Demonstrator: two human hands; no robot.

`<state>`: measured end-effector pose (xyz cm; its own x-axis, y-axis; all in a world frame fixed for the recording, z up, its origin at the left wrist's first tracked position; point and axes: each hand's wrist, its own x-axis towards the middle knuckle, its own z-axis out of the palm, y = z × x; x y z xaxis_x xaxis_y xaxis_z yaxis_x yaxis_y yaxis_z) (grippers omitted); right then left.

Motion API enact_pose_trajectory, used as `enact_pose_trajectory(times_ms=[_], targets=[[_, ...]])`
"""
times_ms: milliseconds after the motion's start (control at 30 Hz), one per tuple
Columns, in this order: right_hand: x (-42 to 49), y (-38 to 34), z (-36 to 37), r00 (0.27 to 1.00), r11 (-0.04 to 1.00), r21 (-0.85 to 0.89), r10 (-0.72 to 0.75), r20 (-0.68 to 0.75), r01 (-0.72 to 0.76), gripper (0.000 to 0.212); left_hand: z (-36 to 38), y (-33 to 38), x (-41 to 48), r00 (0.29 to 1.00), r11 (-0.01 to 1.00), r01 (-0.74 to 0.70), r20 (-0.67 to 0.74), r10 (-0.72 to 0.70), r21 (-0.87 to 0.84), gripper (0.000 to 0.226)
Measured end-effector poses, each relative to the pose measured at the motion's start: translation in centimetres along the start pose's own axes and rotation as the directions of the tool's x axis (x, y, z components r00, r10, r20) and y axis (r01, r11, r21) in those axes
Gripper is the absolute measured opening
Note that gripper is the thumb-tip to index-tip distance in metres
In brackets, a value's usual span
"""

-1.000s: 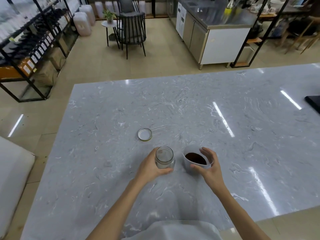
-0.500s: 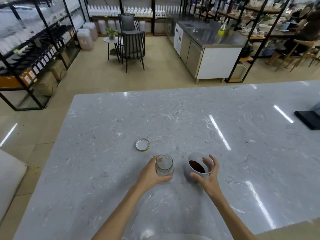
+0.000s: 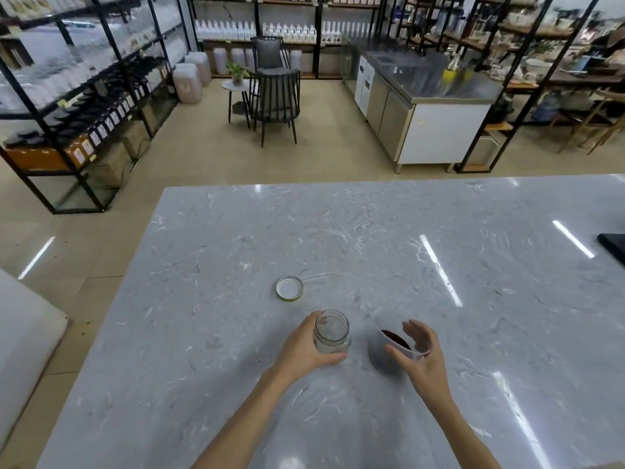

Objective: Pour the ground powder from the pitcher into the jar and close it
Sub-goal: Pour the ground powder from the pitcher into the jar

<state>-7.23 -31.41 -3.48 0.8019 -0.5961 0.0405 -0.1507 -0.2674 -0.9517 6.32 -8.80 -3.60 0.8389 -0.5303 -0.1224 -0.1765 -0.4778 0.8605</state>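
Observation:
A small clear glass jar point(image 3: 332, 330) stands upright and uncapped on the grey marble table point(image 3: 372, 238). My left hand point(image 3: 301, 346) is wrapped around its left side. To its right stands a white pitcher point(image 3: 384, 353) with dark brown ground powder point(image 3: 394, 337) inside. My right hand point(image 3: 421, 357) curls around the pitcher's near and right side, thumb on the front wall, fingers spread over the rim. The jar's round lid point(image 3: 289, 288) lies flat on the table, beyond and left of the jar.
A black flat object point(image 3: 614, 243) lies at the table's right edge. Beyond the table's far edge are tiled floor, a black chair point(image 3: 274, 99), a steel counter point(image 3: 426, 106) and shelving racks. A white cushion point(image 3: 23, 340) sits at the left.
The camera has tilted up, showing more of the room. My right hand has loosened and shifted on the pitcher, fingers now spread over its rim. The jar and left hand stay put.

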Motion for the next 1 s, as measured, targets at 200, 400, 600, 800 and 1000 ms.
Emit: enact_pose_trajectory(times_ms=[200,400,600,800,1000], targets=[[-2.0,0.4,0.1,0.999,0.999,-0.003,0.034,-0.01,-0.034,0.074,0.1,0.4,-0.2,1.0,1.0,0.009,-0.025,-0.009,0.004,0.09],[0.3,-1.9,-1.1,0.991,0.993,-0.114,-0.005,0.132,0.02,0.076,0.9,2.2,-1.0,0.998,0.996,0.023,-0.062,-0.017,0.087,0.091],[4.5,-7.4,-3.9,0.936,0.922,-0.32,-0.106,0.335,0.219,0.078,2.1,5.1,-1.0,1.0,0.942,-0.02,-0.011,0.025,0.335,0.082],[7.3,-13.9,-6.2,0.834,0.676,-0.563,-0.143,0.533,0.476,0.075,2.8,8.6,0.1,0.993,0.92,-0.035,-0.087,0.075,0.39,0.084],[10.3,-20.4,-7.8,0.73,0.366,-0.645,-0.174,0.661,0.671,0.073,2.1,12.8,1.9,0.964,0.873,-0.077,-0.187,0.188,0.481,0.08]])
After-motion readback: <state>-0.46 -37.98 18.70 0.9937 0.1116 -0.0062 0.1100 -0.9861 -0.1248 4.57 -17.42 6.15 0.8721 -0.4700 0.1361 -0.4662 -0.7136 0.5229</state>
